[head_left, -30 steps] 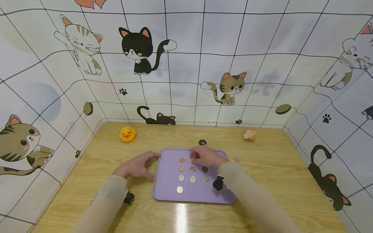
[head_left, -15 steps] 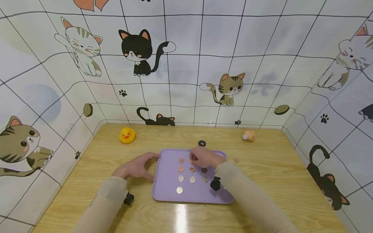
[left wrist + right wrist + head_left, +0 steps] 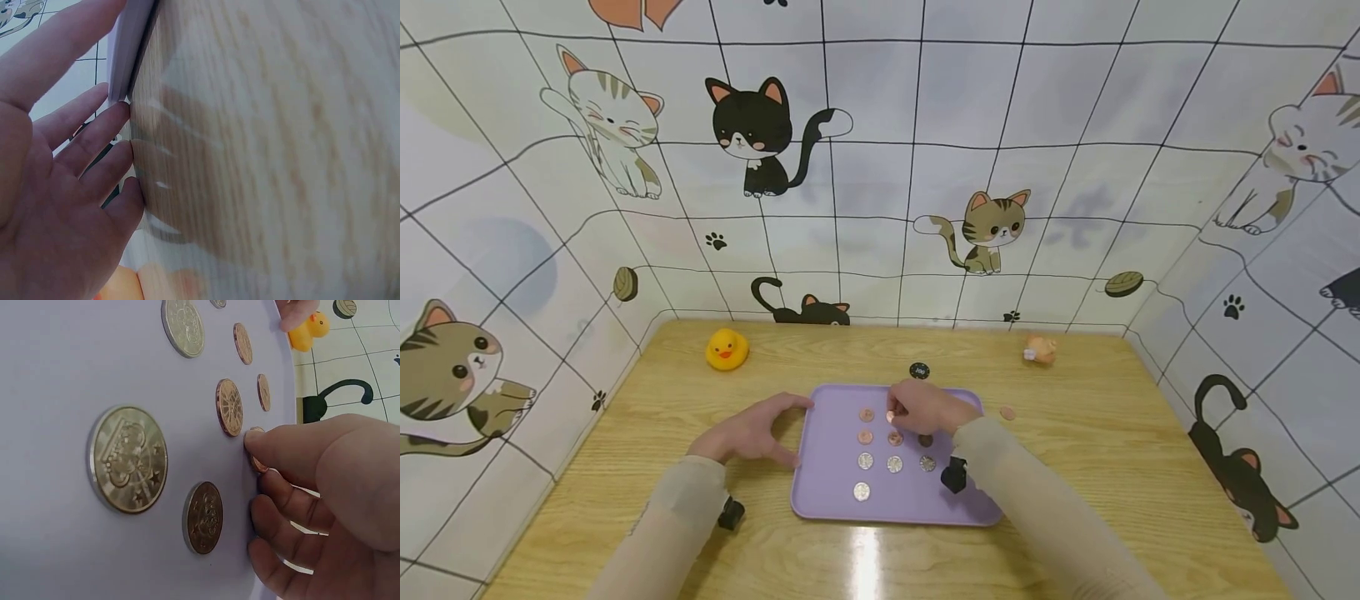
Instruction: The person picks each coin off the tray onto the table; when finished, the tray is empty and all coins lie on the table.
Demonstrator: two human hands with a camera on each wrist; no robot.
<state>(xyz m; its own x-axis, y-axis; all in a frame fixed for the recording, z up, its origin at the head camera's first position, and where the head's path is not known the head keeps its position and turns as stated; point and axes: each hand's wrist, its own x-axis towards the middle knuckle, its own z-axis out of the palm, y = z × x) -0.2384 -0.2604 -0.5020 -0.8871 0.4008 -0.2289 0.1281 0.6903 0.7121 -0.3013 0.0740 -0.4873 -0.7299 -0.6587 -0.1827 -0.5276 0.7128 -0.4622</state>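
Observation:
A lilac tray lies on the wooden table. My left hand is at its left side, thumb and fingers spread, tips touching the rim. In the left wrist view, the fingers extend loosely along the table beside the tray. My right hand reaches over the back of the tray and pinches a copper coin between thumb and finger, low over the surface. Rows of coins lie flat there: copper coins, a darker coin and silver coins, one silver alone in front.
Behind the tray lies a black chip marked 100. A loose copper coin rests right of the tray. A yellow rubber duck stands at the back left, a small pinkish-orange toy at the back right. Cat-print cloth walls surround the table.
My right wrist has shifted slightly left, the fingers staying at the same spot. The pinched coin now shows brighter by the fingertips. My left hand keeps its place at the tray.

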